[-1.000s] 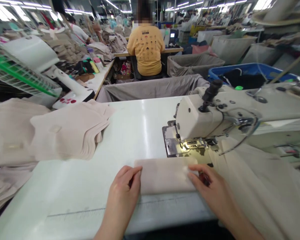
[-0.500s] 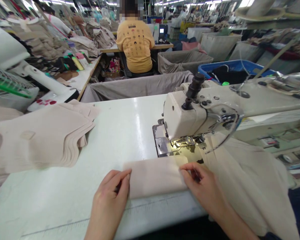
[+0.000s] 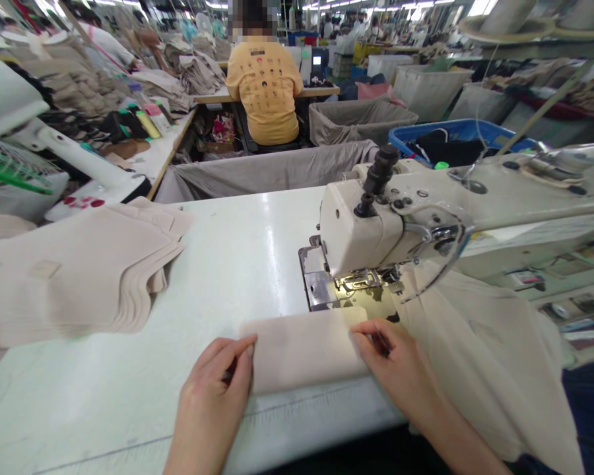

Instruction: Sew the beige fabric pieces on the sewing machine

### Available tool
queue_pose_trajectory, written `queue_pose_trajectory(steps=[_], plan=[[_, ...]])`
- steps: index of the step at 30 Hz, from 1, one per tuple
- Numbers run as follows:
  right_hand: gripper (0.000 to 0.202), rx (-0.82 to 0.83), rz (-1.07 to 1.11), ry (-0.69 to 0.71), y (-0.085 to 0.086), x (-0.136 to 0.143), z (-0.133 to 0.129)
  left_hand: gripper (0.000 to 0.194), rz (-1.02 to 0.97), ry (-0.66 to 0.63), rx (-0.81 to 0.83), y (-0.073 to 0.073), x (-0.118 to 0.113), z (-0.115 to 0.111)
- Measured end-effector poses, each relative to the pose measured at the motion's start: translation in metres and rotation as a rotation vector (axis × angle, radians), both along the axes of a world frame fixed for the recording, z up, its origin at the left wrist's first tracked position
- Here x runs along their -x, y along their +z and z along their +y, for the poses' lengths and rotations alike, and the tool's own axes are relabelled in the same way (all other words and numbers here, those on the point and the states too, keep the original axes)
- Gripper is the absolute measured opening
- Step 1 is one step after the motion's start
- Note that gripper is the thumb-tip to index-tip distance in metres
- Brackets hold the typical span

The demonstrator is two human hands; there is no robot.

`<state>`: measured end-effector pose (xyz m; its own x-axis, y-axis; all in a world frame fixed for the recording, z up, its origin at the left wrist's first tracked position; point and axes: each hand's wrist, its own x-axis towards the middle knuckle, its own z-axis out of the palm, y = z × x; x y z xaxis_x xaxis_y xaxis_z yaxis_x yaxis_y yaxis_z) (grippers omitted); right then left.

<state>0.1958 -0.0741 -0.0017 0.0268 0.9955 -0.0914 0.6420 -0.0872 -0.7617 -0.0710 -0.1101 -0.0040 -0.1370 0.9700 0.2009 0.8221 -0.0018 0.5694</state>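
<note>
A beige fabric piece (image 3: pixel 304 353), roughly rectangular, lies flat on the white sewing table (image 3: pixel 242 264) just in front of the sewing machine (image 3: pixel 366 224). Its left edge is pinched between thumb and forefinger of my left hand (image 3: pixel 218 382). At its right end, my right hand (image 3: pixel 398 363) pinches it the same way. The piece's far right corner reaches the lit metal needle plate (image 3: pixel 369 300), below the machine head. Beside my right forearm, a larger beige cloth (image 3: pixel 485 356) drapes over the table's right side.
A stack of cut beige pieces (image 3: pixel 89 270) lies on the left of the table. Behind the table hangs a grey cloth bin (image 3: pixel 277 171); a blue basket (image 3: pixel 400 137) stands behind the machine. A person in a yellow shirt (image 3: pixel 264 86) sits further back. A white lamp-like arm (image 3: pixel 84 155) stands at left.
The whole view has shifted slightly, so everything sits a little further left. Both hands keep their pinch on the fabric piece, which stays in place before the machine.
</note>
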Motion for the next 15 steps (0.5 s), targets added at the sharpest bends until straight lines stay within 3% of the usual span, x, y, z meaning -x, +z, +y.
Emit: queue_pose_trajectory(steps=[15], plan=[[0.026, -0.064, -0.055, 0.067, -0.0046, -0.0006, 0.0029, 0.035, 0.072, -0.041, -0.073, -0.0005, -0.0023, 0.0004]])
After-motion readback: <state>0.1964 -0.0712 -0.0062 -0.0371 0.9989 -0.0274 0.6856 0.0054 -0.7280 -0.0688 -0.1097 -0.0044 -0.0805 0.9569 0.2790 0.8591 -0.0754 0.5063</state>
